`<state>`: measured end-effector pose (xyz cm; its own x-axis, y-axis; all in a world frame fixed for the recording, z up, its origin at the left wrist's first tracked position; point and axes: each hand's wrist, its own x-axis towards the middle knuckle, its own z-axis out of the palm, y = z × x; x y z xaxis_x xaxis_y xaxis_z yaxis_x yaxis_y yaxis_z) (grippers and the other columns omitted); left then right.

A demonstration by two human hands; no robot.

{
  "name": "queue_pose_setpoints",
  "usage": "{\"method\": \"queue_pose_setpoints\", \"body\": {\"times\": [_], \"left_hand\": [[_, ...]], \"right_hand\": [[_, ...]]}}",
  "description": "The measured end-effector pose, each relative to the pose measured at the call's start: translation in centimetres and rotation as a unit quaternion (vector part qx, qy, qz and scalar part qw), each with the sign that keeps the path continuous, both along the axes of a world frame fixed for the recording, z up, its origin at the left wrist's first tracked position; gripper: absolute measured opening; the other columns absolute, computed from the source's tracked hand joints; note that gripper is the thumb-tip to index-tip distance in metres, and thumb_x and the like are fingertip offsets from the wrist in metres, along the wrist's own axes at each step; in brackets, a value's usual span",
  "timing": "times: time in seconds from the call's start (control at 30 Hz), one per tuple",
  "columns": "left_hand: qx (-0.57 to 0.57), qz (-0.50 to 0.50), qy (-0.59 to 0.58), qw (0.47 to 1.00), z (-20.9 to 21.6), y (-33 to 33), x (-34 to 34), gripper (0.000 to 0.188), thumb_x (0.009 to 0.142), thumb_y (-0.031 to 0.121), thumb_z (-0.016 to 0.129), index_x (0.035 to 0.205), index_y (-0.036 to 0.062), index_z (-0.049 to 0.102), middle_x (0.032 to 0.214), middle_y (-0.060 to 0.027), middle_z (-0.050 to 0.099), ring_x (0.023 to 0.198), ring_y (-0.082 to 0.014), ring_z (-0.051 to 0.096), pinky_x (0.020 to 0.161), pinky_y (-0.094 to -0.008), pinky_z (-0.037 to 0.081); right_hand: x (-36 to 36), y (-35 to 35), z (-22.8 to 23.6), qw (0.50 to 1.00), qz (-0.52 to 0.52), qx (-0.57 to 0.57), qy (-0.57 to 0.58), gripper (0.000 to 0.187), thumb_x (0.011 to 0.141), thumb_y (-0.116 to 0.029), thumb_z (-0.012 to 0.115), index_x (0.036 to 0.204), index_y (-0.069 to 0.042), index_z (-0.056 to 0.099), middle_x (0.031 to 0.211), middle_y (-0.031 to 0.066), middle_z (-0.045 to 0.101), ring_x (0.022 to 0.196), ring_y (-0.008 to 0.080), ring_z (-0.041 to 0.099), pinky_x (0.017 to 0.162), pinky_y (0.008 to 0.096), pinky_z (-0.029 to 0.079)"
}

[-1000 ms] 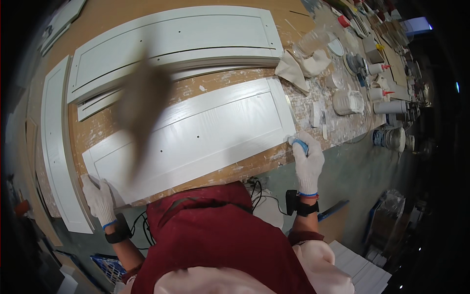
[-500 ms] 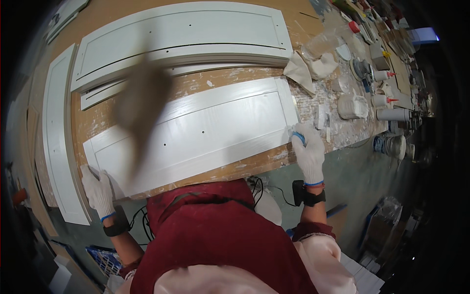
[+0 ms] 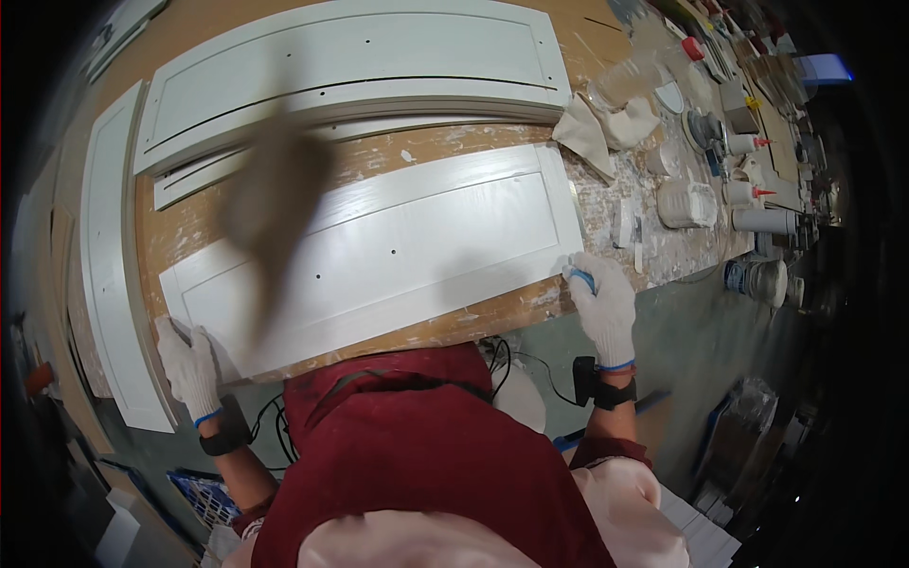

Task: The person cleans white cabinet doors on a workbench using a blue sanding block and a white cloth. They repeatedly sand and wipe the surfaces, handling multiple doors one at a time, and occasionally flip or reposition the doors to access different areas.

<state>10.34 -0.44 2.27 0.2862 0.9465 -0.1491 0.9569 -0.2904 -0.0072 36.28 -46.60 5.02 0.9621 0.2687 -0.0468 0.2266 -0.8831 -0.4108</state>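
Note:
A white framed panel [image 3: 445, 237] with small dark holes lies flat on the bench in front of me. My left hand [image 3: 191, 367], in a white knit glove, grips its near left edge, thumb on the top side and fingers along the outside. At the near right corner, my gloved right hand [image 3: 606, 301] is closed around a small blue thing [image 3: 581, 279], mostly covered by the fingers, so its kind does not show. A blurred brown shape [image 3: 275, 194] close to the camera hides part of the panel's left half.
Beyond lie stacked white panels [image 3: 355, 62]; another white panel [image 3: 118, 256] lies at the left. To the right, the paint-spattered bench [image 3: 653, 260] holds a cloth [image 3: 584, 137], a clear bottle [image 3: 630, 80], a white tub [image 3: 686, 204] and glue bottles [image 3: 741, 193]. Cables hang below.
My right hand has shifted slightly right and nearer to me, still with the small blue thing. The left hand has stayed at the panel's edge.

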Motion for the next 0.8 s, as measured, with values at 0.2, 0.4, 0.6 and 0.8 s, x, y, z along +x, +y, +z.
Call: {"method": "queue_pose_setpoints", "body": {"times": [0.2,0.4,0.6,0.8], "left_hand": [[0.004,0.002,0.001,1.000,0.0,-0.2,0.2,0.060,0.090,0.029,0.062,0.143,0.0121,0.039,0.129,-0.0206,0.056,0.119,-0.0415,0.055,0.095,-0.0553,0.046],[0.000,0.007,-0.001,1.000,-0.2,0.0,0.1,0.060,0.091,0.029,0.061,0.144,0.0120,0.039,0.130,-0.0206,0.055,0.120,-0.0409,0.054,0.096,-0.0547,0.046],[0.014,0.001,0.002,1.000,-0.5,0.0,-0.2,0.061,0.090,0.030,0.061,0.145,0.0129,0.038,0.129,-0.0204,0.056,0.120,-0.0407,0.055,0.096,-0.0541,0.046],[-0.019,0.025,0.018,0.999,0.7,-0.5,0.8,0.061,0.091,0.032,0.060,0.146,0.0148,0.038,0.129,-0.0201,0.056,0.120,-0.0404,0.055,0.096,-0.0542,0.046]], "right_hand": [[0.9,0.7,-0.7,0.997,-0.010,0.073,-0.039,0.027,0.084,-0.014,0.064,0.110,-0.009,0.068,0.100,0.0166,0.065,0.093,0.0339,0.062,0.082,0.0395,0.049],[2.2,1.7,-1.3,0.997,0.006,0.066,-0.042,0.026,0.085,-0.014,0.064,0.110,-0.007,0.068,0.102,0.0168,0.065,0.096,0.0329,0.063,0.085,0.0384,0.049],[1.3,0.2,0.6,0.999,-0.016,0.025,0.020,0.027,0.085,-0.016,0.065,0.110,-0.008,0.068,0.104,0.0171,0.066,0.097,0.0333,0.064,0.085,0.0379,0.050],[1.1,0.1,-0.9,0.998,-0.007,0.062,-0.002,0.029,0.083,-0.015,0.066,0.110,-0.006,0.068,0.103,0.0158,0.067,0.094,0.0329,0.065,0.085,0.0385,0.051]]}}
